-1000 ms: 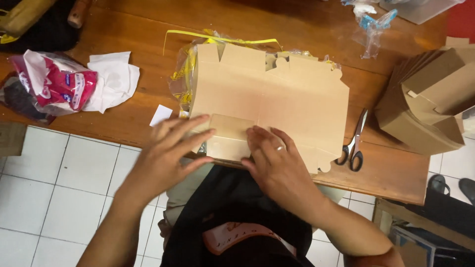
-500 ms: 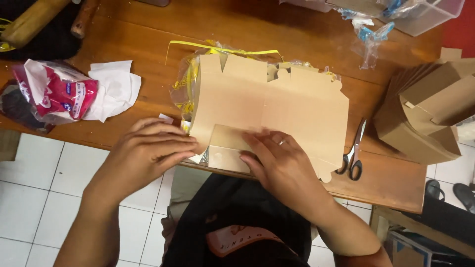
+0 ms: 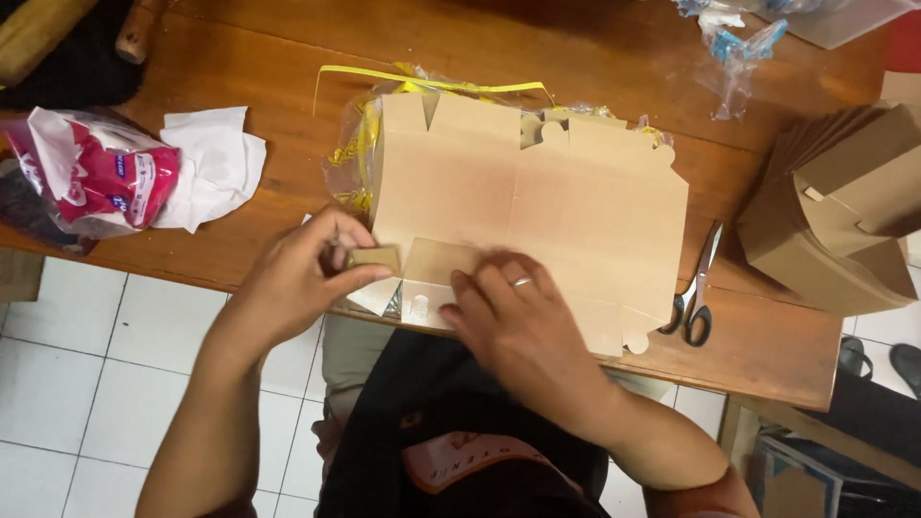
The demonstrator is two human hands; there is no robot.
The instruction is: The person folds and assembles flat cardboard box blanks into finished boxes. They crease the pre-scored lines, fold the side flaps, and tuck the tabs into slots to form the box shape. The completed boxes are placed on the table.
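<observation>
A flat brown cardboard box blank [image 3: 537, 206] with cut flaps lies on the wooden table [image 3: 595, 58], on top of a clear plastic bag with yellow strapping [image 3: 357, 144]. My left hand [image 3: 302, 278] pinches a small side flap [image 3: 376, 258] at the blank's near left corner and folds it up. My right hand [image 3: 513, 321], a ring on one finger, presses flat on the folded near flap [image 3: 436, 264] at the table's front edge.
Scissors [image 3: 696, 302] lie right of the blank. A stack of folded brown boxes [image 3: 839, 216] stands at the right. A red and white plastic bag [image 3: 91, 177] with white paper [image 3: 216, 163] sits at the left. Crumpled clear plastic [image 3: 734, 43] lies far right. White floor tiles below.
My left hand has gone from lying flat on the near flap to pinching the small corner flap. My right hand stayed pressed on the fold. The camera view shifted slightly.
</observation>
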